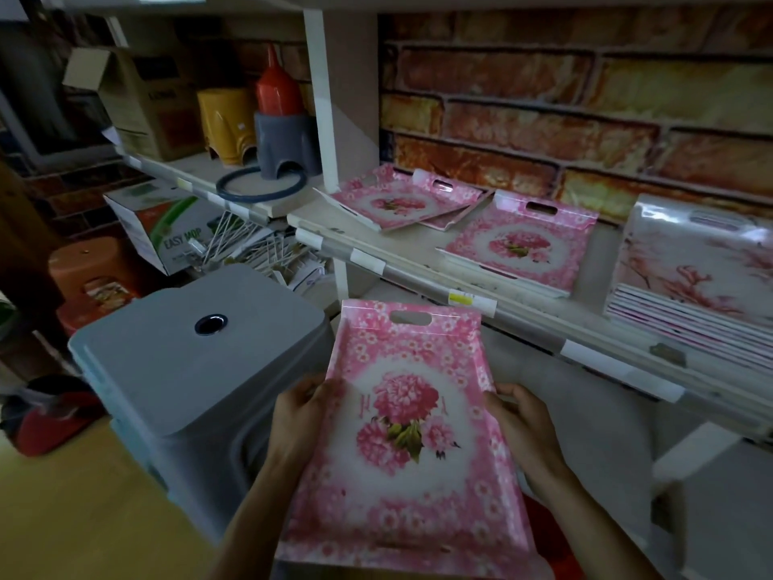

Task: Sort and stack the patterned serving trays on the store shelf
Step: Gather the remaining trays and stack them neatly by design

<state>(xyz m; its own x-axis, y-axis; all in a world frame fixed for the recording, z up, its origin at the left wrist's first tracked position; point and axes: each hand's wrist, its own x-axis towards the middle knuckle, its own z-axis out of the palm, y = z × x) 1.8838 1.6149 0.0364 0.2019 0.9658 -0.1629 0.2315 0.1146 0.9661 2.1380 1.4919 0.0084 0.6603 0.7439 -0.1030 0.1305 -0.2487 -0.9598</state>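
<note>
I hold a pink floral serving tray [401,487] in front of me, below the shelf, its cut-out handle pointing away. My left hand [301,412] grips its left rim and my right hand [525,424] grips its right rim. On the white shelf [418,261] lie matching pink trays: a loose pile of two or three [397,200] at the left and a single tray [523,240] in the middle. At the right stands a stack of paler trays [694,278] with a branch pattern, wrapped in glossy film.
A grey plastic stool [188,362] stands close at my left. Behind it are an Easy Mop box [167,228], orange stools [88,270], a cardboard box, yellow and grey stools with a red bottle [276,90]. A brick-pattern wall backs the shelf.
</note>
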